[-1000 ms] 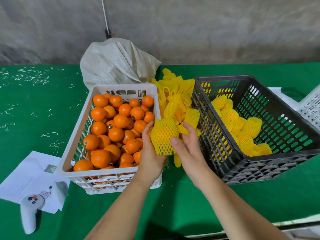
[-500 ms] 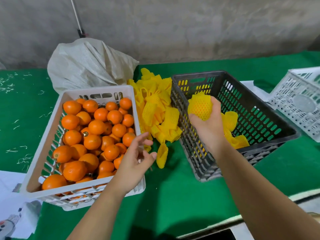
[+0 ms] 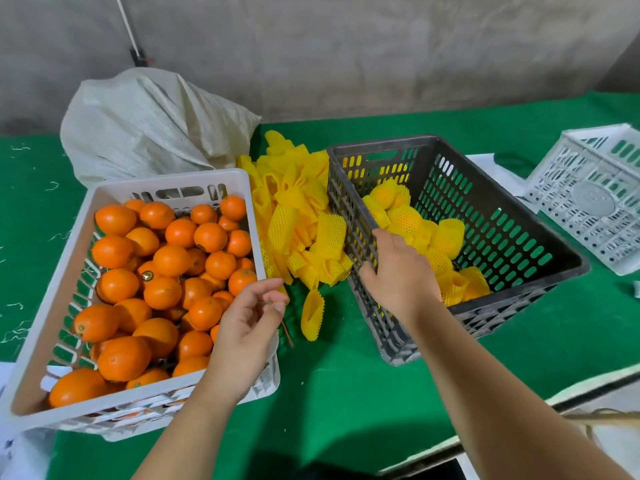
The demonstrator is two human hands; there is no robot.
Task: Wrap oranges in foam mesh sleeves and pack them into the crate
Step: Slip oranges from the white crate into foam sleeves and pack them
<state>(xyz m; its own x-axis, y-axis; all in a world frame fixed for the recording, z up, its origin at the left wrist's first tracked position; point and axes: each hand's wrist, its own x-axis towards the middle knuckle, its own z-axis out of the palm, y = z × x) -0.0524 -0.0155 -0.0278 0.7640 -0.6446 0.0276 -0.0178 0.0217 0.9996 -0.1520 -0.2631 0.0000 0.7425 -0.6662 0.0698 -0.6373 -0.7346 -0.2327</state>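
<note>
- The bare oranges (image 3: 162, 271) lie heaped in the white crate (image 3: 79, 216) under the left hand (image 3: 247, 327), whose fingers are loosely curled and grasp nothing.
- They look firm, smooth and fairly heavy, so cup one whole.
- The foam mesh sleeves (image 3: 301, 223), between the hands, look light and stretchy; take one by its open rim.
- The right hand (image 3: 398, 271) is over the near wall of the black crate (image 3: 512, 188), beside the wrapped oranges (image 3: 412, 220); its fingers are hidden.

Green table (image 3: 346, 393) under crates (image 3: 398, 348), sleeves (image 3: 313, 317)
</note>
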